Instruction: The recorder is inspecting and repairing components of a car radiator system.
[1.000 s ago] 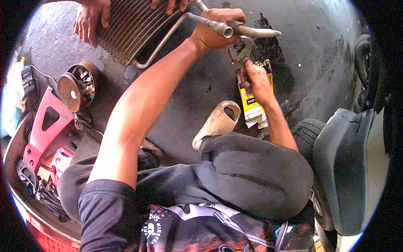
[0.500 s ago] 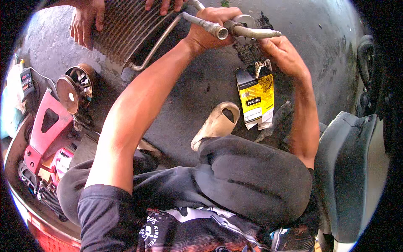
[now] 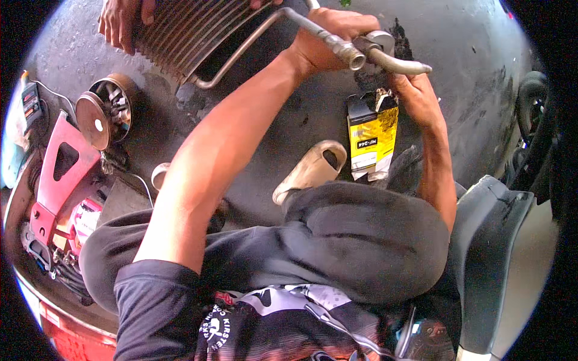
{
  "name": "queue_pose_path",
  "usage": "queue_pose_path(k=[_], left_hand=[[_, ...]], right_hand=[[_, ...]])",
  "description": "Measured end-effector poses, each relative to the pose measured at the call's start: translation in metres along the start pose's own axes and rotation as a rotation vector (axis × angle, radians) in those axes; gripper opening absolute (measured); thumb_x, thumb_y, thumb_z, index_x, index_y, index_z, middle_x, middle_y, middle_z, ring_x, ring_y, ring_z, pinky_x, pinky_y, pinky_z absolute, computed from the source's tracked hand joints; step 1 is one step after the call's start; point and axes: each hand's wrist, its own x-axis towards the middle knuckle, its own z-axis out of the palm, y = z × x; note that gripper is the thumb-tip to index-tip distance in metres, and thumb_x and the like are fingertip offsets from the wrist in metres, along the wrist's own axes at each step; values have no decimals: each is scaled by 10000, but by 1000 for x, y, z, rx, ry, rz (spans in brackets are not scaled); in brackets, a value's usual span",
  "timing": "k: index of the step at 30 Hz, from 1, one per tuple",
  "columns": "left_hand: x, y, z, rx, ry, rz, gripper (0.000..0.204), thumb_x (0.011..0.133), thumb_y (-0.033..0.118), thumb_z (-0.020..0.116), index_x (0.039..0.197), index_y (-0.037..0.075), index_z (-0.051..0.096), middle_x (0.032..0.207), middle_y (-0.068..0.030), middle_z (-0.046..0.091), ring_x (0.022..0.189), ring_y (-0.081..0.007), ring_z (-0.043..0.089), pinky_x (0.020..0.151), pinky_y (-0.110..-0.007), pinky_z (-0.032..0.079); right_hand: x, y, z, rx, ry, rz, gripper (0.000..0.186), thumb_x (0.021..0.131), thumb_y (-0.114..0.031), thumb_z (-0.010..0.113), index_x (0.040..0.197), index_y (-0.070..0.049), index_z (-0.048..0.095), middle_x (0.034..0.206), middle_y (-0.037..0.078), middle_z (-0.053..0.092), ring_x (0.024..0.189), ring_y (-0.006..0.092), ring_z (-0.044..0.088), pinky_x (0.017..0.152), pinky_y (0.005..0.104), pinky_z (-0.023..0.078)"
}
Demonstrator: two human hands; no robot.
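Observation:
A finned metal radiator (image 3: 198, 30) tilts at the top, with a bent metal pipe (image 3: 244, 48) running off its side to a threaded open end. My left hand (image 3: 337, 39) is closed around the pipework close to that end. Beside it sits a round silver fitting (image 3: 383, 41) with a short curved tube (image 3: 400, 62) pointing right. Just below the tube, my right hand (image 3: 418, 99) is closed, its fingertips largely hidden behind the metal. Another person's hand (image 3: 123, 24) rests at the radiator's left edge; more of their fingers (image 3: 265, 3) show at the top.
A torn yellow-and-black carton (image 3: 373, 141) lies on the dark floor near my sandal (image 3: 310, 171). To the left are a round tin of metal parts (image 3: 120, 108), a pink bracket (image 3: 66, 156) and a bottle (image 3: 31, 99). A grey-black panel (image 3: 487, 253) stands at right.
Both my hands and the pipe fittings have shifted right and slightly down in the picture. The radiator sits a little higher in view. Both hands keep their closed hold.

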Motion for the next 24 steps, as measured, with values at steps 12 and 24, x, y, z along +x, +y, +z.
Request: queue_pose_path(k=[12, 24], left_hand=[[4, -5, 5, -195, 30, -12, 337, 790, 348, 690, 713, 63, 528, 594, -120, 507, 520, -286, 558, 472, -379, 410], [0, 3, 14, -189, 232, -80, 244, 789, 247, 664, 686, 81, 517, 583, -129, 530, 526, -320, 584, 473, -407, 431]], right_hand=[[-9, 26, -15, -525, 173, -104, 461, 967, -356, 554, 1244, 10, 601, 1040, 82, 678, 919, 121, 591, 807, 275, 470], [-26, 1, 33, -228, 439, 84, 473, 912, -423, 624, 1068, 21, 671, 862, 54, 686, 809, 103, 576, 746, 267, 465]])
